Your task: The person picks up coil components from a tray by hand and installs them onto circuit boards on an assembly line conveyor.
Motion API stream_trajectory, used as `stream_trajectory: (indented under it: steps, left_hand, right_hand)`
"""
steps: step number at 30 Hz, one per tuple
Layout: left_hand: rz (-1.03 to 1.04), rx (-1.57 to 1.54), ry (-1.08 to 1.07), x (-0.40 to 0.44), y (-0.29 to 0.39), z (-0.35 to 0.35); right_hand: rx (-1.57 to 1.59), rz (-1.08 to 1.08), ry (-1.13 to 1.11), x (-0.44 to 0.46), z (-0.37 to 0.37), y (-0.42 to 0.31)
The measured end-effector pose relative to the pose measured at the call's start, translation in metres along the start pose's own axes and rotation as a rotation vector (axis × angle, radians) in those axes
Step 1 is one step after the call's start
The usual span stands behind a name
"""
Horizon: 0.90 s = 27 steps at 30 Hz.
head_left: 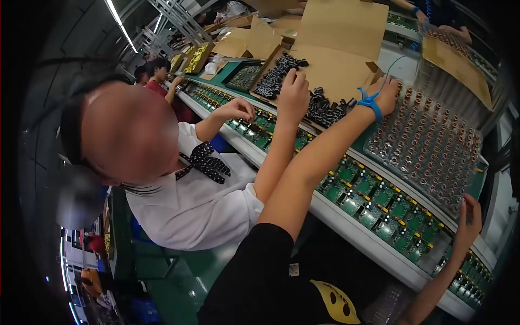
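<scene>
A clear plastic tray (420,149) full of upright copper coils (433,127) lies at the right, beyond the conveyor. My left hand (385,96), wearing a blue wrist strap (369,102), is at the tray's upper left corner. Its fingers look closed on the edge there, though they are partly hidden. At the tray's near right end is my right hand (470,219), its thumb and fingers apart, with nothing visible between them. Green circuit boards (382,200) stand in rows on the conveyor just below the tray.
Left of me sits a co-worker in a white shirt (189,214), one hand (294,95) over black components (327,111) by a cardboard box (338,59). The co-worker's other hand (238,110) is above the boards. Another cardboard sheet (455,70) stands behind my tray.
</scene>
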<state>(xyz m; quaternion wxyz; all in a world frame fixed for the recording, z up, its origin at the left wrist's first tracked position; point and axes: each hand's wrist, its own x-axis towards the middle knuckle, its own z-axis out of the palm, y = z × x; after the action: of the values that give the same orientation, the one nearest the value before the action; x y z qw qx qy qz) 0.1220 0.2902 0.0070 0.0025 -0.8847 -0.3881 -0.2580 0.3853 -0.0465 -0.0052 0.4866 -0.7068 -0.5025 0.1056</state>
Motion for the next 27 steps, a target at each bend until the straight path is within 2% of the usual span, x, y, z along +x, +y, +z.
stream_trajectory:
  steps: [4, 6, 7, 8, 9, 10, 13, 15, 16, 17, 19, 21, 27]
  left_hand:
    - [0.042, -0.187, 0.099, -0.003, 0.001, 0.000]
    - [0.165, -0.156, 0.257, -0.001, -0.010, 0.019]
    - [0.154, -0.231, 0.229, -0.004, -0.002, 0.010]
    - [0.196, -0.220, 0.229, -0.001, -0.007, 0.015]
    - [0.124, -0.191, 0.178, -0.003, -0.009, 0.014]
    - [0.138, -0.216, 0.180, -0.005, -0.008, 0.009]
    - [0.216, -0.271, 0.279, -0.006, -0.011, 0.005]
    - [-0.062, -0.384, 0.174, -0.011, 0.023, -0.025]
    - [-0.137, -0.383, 0.200, -0.014, 0.044, -0.034]
    - [-0.071, -0.458, 0.229, -0.016, 0.066, -0.039]
    - [0.016, -0.551, 0.220, -0.030, 0.115, -0.051]
    - [0.029, -0.602, 0.193, -0.050, 0.158, -0.064]
    - [0.055, -0.658, 0.082, -0.137, 0.214, -0.082]
  right_hand:
    - [0.005, -0.037, 0.005, 0.000, -0.001, 0.007]
    - [0.005, -0.067, 0.000, -0.001, 0.002, -0.006]
    - [0.005, -0.100, 0.000, -0.001, -0.002, -0.014]
    - [0.049, -0.038, -0.044, 0.000, -0.005, -0.022]
    - [0.106, 0.032, -0.078, 0.000, -0.005, -0.028]
    - [0.127, 0.024, -0.066, -0.001, -0.004, -0.029]
    - [0.191, 0.049, -0.059, -0.003, -0.003, -0.032]
    - [0.232, 0.094, -0.080, -0.001, -0.007, -0.034]
    - [0.357, 0.108, -0.140, -0.001, -0.008, -0.033]
    - [0.481, 0.131, -0.201, -0.003, -0.009, -0.032]
    - [0.455, 0.079, -0.260, -0.004, -0.012, -0.035]
    - [0.468, 0.128, -0.336, -0.004, -0.016, -0.036]
    - [0.424, 0.253, -0.536, -0.010, -0.029, -0.025]
